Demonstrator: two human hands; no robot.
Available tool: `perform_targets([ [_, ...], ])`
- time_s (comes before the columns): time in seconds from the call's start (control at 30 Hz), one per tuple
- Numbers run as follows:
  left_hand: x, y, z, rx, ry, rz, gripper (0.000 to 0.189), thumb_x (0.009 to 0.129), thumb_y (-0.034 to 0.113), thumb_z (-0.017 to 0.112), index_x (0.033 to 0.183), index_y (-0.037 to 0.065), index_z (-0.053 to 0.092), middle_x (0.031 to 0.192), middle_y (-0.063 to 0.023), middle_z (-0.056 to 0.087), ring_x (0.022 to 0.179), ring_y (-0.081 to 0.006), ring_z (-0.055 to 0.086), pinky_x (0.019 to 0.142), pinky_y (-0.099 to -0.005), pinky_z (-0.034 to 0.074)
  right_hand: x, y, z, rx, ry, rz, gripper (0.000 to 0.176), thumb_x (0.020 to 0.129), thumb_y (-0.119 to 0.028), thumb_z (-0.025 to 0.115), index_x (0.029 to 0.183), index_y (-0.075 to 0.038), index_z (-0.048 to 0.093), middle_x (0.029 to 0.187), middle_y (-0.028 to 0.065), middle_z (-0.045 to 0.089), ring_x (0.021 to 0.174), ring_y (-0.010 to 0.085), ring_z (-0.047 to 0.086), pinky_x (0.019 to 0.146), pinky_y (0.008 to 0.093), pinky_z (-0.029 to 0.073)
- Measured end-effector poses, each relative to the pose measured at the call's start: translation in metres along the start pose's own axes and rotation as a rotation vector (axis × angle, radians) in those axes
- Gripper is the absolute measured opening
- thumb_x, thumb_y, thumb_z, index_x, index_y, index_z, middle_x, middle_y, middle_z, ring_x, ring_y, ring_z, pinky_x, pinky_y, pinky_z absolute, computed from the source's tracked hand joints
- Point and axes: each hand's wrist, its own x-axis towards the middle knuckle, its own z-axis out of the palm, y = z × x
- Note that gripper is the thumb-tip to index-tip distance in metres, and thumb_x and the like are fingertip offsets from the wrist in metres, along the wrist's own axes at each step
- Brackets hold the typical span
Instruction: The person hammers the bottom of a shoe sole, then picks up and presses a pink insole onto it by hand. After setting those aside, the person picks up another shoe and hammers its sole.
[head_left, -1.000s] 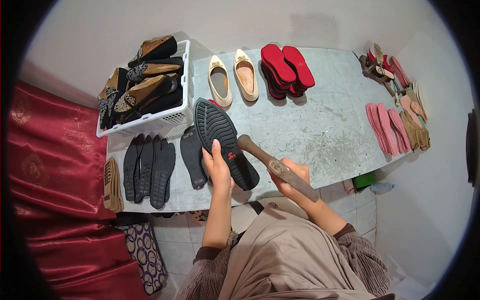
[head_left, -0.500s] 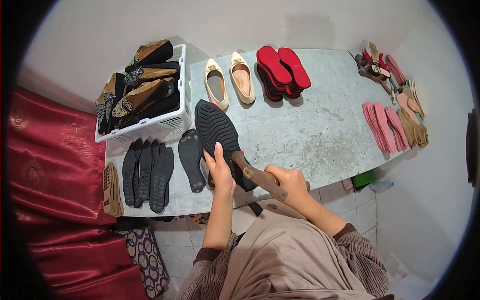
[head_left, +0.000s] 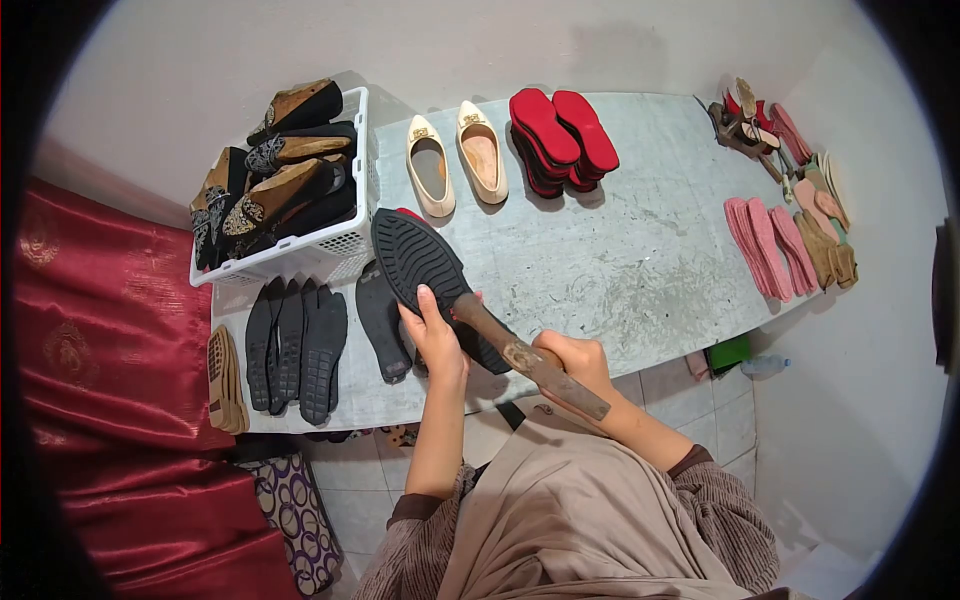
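Sole (head_left: 410, 255): one, left fingers (head_left: 428, 302) clamped | hammer (head_left: 500, 343): one, right fingers (head_left: 562, 352) clamped | cream shoes (head_left: 482, 150): two

A grey, scratched tabletop (head_left: 640, 250) stands against a plain pale wall (head_left: 450, 40). Below its near edge, the floor (head_left: 345, 495) has light square tiles. Beyond its left edge lies a shiny red cloth (head_left: 110, 340) with gold marks. The light is soft.

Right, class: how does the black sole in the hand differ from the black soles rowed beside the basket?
The held sole is gripped at a tilt by the left hand; the row soles lie flat on the table. It is one piece; they overlap, several together. Both are black with ribbed tread.
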Motion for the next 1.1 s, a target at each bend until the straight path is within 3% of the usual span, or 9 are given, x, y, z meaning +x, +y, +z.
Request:
perform_targets([
  [0.13,-0.008,0.010,0.011,-0.071,0.043,0.021,0.037,0.096,0.030,0.043,0.124,0.009,0.033,0.103,-0.0139,0.055,0.072,-0.0252,0.063,0.059,-0.0371,0.055,0.005,0.000,0.000,-0.117,-0.078,-0.008,0.022,0.075,-0.026,0.068,0.078,-0.009,0.055,0.061,0.0087,0.057,0.052,0.0270,0.057,0.046,0.0347,0.042],
  [0.33,0.000,0.009,0.004,-0.094,0.150,0.120,0.039,0.096,0.031,0.042,0.125,0.008,0.032,0.100,-0.0148,0.057,0.072,-0.0239,0.063,0.063,-0.0363,0.055,-0.001,0.003,0.000,-0.008,-0.073,-0.012,0.020,0.074,-0.022,0.067,0.081,-0.009,0.054,0.064,0.0088,0.058,0.055,0.0279,0.058,0.048,0.0365,0.042],
  [0.4,-0.001,0.010,0.002,-0.045,0.119,0.141,0.036,0.098,0.024,0.039,0.128,0.008,0.030,0.112,-0.0136,0.051,0.085,-0.0237,0.061,0.067,-0.0388,0.056,0.003,-0.001,-0.004,-0.139,-0.165,0.008,0.019,0.073,-0.021,0.067,0.081,-0.010,0.053,0.063,0.0087,0.057,0.055,0.0279,0.058,0.048,0.0365,0.042],
  [0.5,-0.005,0.016,0.008,-0.080,0.163,0.078,0.039,0.096,0.031,0.042,0.124,0.006,0.033,0.099,-0.0152,0.057,0.071,-0.0235,0.063,0.062,-0.0359,0.055,0.001,-0.008,-0.012,-0.075,-0.149,0.015,0.020,0.073,-0.020,0.067,0.082,-0.009,0.053,0.064,0.0091,0.058,0.055,0.0281,0.058,0.048,0.0364,0.042],
  [0.6,-0.004,0.021,0.005,-0.071,0.166,0.059,0.036,0.097,0.024,0.040,0.127,0.007,0.031,0.109,-0.0135,0.053,0.080,-0.0237,0.062,0.063,-0.0380,0.056,-0.005,-0.003,-0.009,0.008,-0.110,0.011,0.021,0.072,-0.021,0.067,0.084,-0.010,0.053,0.064,0.0090,0.058,0.056,0.0283,0.058,0.049,0.0370,0.042],
  [0.7,-0.004,0.028,0.007,-0.112,0.161,-0.012,0.034,0.097,0.023,0.040,0.126,0.006,0.033,0.108,-0.0139,0.054,0.077,-0.0239,0.062,0.062,-0.0374,0.056,-0.001,-0.006,-0.012,-0.065,-0.210,0.004,0.020,0.072,-0.022,0.066,0.083,-0.010,0.054,0.064,0.0089,0.058,0.056,0.0276,0.059,0.048,0.0354,0.042],
  [0.8,-0.005,0.019,0.006,-0.067,0.144,0.081,0.033,0.097,0.022,0.040,0.125,0.006,0.033,0.106,-0.0144,0.055,0.074,-0.0242,0.063,0.062,-0.0369,0.057,0.003,-0.006,-0.015,-0.147,-0.216,-0.019,0.018,0.074,-0.022,0.065,0.083,-0.010,0.054,0.062,0.0088,0.057,0.056,0.0278,0.058,0.048,0.0354,0.042],
  [1.03,-0.006,0.041,0.012,-0.042,0.160,0.070,0.031,0.097,0.022,0.039,0.123,0.006,0.034,0.104,-0.0142,0.055,0.074,-0.0231,0.063,0.061,-0.0363,0.057,-0.009,-0.004,-0.015,-0.009,-0.132,0.028,0.016,0.075,-0.020,0.064,0.082,-0.010,0.055,0.061,0.0088,0.056,0.055,0.0282,0.058,0.048,0.0347,0.043],
  [1.1,-0.005,0.035,0.011,-0.034,0.164,0.086,0.031,0.097,0.023,0.039,0.123,0.006,0.034,0.103,-0.0142,0.055,0.073,-0.0233,0.063,0.060,-0.0362,0.057,-0.005,-0.004,-0.013,-0.128,-0.188,0.050,0.015,0.072,-0.017,0.064,0.081,-0.010,0.055,0.060,0.0089,0.056,0.055,0.0278,0.058,0.048,0.0334,0.043],
])
